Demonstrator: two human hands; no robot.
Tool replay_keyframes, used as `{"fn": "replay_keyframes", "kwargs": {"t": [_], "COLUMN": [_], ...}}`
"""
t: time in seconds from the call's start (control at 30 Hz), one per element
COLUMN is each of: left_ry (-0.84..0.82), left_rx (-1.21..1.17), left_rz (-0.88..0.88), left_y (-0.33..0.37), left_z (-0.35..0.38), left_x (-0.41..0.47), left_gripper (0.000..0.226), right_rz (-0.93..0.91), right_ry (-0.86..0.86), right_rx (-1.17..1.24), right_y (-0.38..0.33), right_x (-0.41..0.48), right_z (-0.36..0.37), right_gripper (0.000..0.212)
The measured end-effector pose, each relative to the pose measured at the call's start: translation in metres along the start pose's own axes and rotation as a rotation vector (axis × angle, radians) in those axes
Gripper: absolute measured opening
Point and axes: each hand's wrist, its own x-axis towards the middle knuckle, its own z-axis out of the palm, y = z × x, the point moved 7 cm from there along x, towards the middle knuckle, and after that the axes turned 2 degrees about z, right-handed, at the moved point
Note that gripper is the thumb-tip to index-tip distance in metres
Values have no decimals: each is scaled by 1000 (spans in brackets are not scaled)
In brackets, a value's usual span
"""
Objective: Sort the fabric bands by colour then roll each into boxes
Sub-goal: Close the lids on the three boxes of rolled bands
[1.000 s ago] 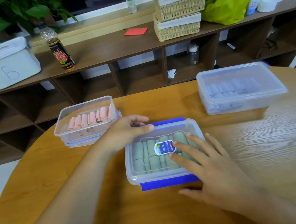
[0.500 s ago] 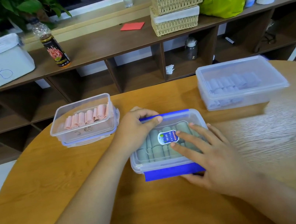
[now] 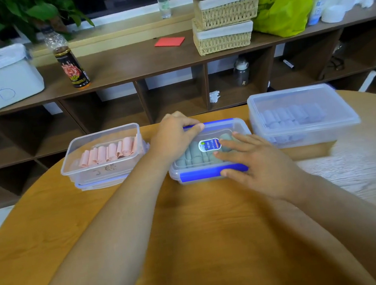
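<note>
Fabric bands (image 3: 193, 156) in green, already rolled, lie inside the middle box (image 3: 244, 126). That box sits on the table (image 3: 195, 227) directly ahead of both hands, with its long axis running left to right. The left hand (image 3: 174, 137) curls over the far clip (image 3: 215, 122), thumb on the blue bar. The right hand (image 3: 258, 158) lies flat on the lid (image 3: 233, 127), fingers straight, thumb touching the near clip (image 3: 202, 174). Both clips run along the long sides, so latching likely calls for pressing each one down. The open pink box (image 3: 102, 135) stands just beside the left wrist, and the lidded box (image 3: 298, 97) of pale lilac rolls stands near on the right. Nothing lies between hands and clips.
</note>
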Motion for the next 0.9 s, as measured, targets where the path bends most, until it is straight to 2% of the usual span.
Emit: {"fn": "replay_keyframes", "kwargs": {"t": [0.1, 0.27, 0.37, 0.43, 0.57, 0.7, 0.8, 0.9], "left_ry": [28, 186, 257, 309, 428, 419, 459, 608], "left_rx": [209, 165, 185, 183, 65, -141, -337, -489], "left_rz": [9, 1, 18, -81, -412, -678, -722, -662], "left_y": [-3, -24, -50, -87, -163, -193, -198, -184], "left_z": [-10, -63, -108, -139, -179, -175, -169, -186], "left_x": [13, -19, -48, -68, -104, -120, -126, -141], "left_gripper": [36, 28, 27, 29, 39, 54, 56, 51], "right_rz": [61, 128, 150, 130, 107, 309, 450, 495], "right_ry": [-84, -135, -110, -56, 48, -160, -198, -115], "right_rx": [-18, -56, -99, -62, 336, 884, 1150, 1291], "right_y": [8, 25, 28, 11, -66, -123, -137, -138], "right_x": [26, 64, 77, 85, 106, 144, 157, 155], "right_z": [0, -1, -3, -5, -2, 47, 70, 65], "right_gripper": [49, 50, 52, 54, 45, 35, 25, 19]}}
